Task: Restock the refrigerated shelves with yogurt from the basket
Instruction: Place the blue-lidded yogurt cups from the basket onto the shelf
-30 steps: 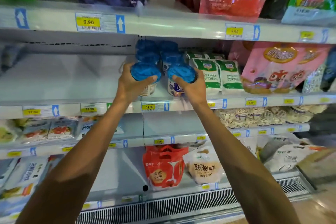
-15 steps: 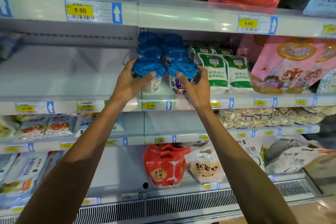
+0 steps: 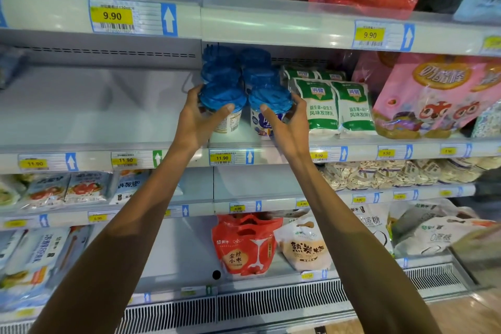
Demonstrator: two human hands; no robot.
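Little has shifted over the last second: our left hand (image 3: 200,116) and right hand (image 3: 287,127) are where they were, each still wrapped round a blue-lidded yogurt cup at the front of the shelf (image 3: 108,148). What has changed is small. The left cup (image 3: 222,97) and the right cup (image 3: 271,97) looked tipped toward us a moment ago, and now they stand closer to upright, tucked in just ahead of the stacked cups (image 3: 221,72) behind our fingers.

Both grips are closed round the cups. Each thumb is hooked over the near rim of its lid, and the fingers curl round the outer side. We cannot tell whether the cup bottoms rest fully on the shelf, since our palms cover part of them. The two cups sit side by side between our hands, nearly touching, with the green-and-white pouches (image 3: 320,106) just outside the right hand's knuckles.

We judge that this pair is as good as placed, and that what remains is to let go without dragging a lid along. The right hand has little room beside the pouches (a careless pull could topple one). The basket is out of sight, so how much yogurt is left we cannot say.
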